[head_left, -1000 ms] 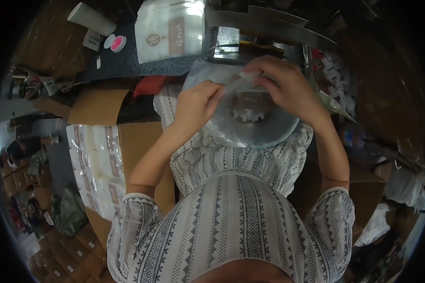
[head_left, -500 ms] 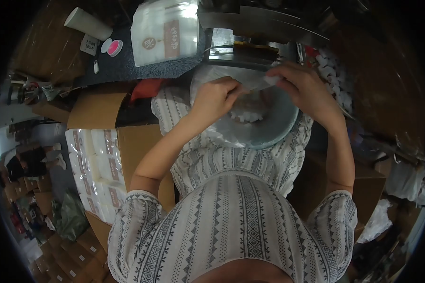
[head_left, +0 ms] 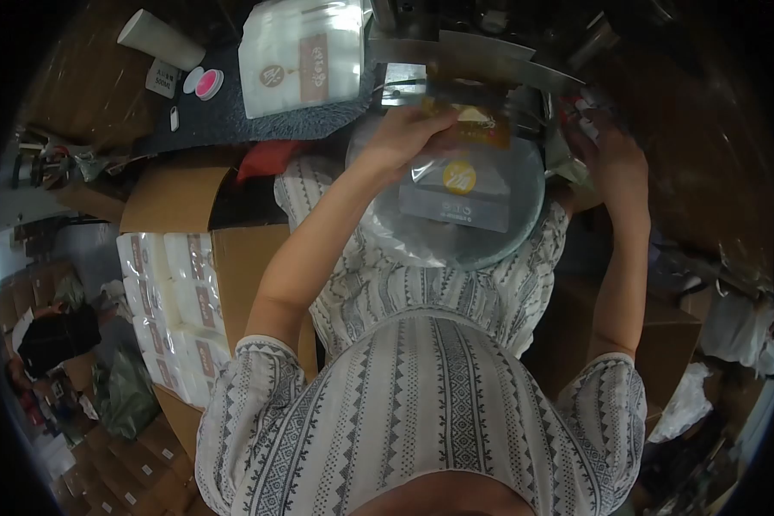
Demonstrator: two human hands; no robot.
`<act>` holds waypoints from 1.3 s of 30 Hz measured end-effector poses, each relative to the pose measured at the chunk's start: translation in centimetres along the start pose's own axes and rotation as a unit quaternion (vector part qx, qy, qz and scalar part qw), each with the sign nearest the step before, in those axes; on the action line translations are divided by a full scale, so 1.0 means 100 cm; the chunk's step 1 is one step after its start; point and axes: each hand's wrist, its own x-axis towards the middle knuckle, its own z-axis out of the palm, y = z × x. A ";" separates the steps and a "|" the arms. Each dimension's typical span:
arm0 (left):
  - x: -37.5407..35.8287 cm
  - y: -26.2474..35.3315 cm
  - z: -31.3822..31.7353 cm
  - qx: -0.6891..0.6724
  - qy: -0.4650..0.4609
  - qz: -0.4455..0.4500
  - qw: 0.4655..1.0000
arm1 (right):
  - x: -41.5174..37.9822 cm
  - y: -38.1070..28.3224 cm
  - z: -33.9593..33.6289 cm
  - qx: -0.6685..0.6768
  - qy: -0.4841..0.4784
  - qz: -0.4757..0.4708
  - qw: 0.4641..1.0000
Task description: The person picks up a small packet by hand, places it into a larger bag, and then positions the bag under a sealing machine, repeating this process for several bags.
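My left hand (head_left: 404, 138) pinches the upper edge of a clear plastic pouch (head_left: 490, 181) with a gold top band and a round yellow emblem. The pouch hangs over a round basin (head_left: 469, 251) lined with clear plastic, which rests on my lap. My right hand (head_left: 617, 163) is off to the right, its fingers in shadow and blurred at a pile of small red and white packets (head_left: 581, 119); I cannot tell whether it grips any.
A large pack with a brown label (head_left: 301, 60) stands on a dark fluffy mat (head_left: 215, 125), near a pink round tin (head_left: 208, 85) and a white cup (head_left: 161, 43). An open carton (head_left: 262, 284) of wrapped white packs (head_left: 168, 301) is at my left. A metal machine edge (head_left: 490, 52) lies ahead.
The printed pouch now hangs from my left hand over the basin, covering its contents. My right hand has moved right, from above the basin to the small packets.
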 end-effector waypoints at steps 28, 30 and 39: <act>-0.060 -0.016 -0.028 0.450 0.047 0.385 0.804 | 0.016 -0.093 0.027 0.314 -0.080 -0.230 0.918; -0.048 -0.018 -0.015 0.400 -0.013 0.371 0.838 | 0.017 -0.084 0.025 0.357 -0.090 -0.201 0.908; -0.038 -0.014 -0.011 0.445 0.050 0.317 0.836 | 0.005 -0.063 -0.015 0.140 -0.047 -0.163 0.976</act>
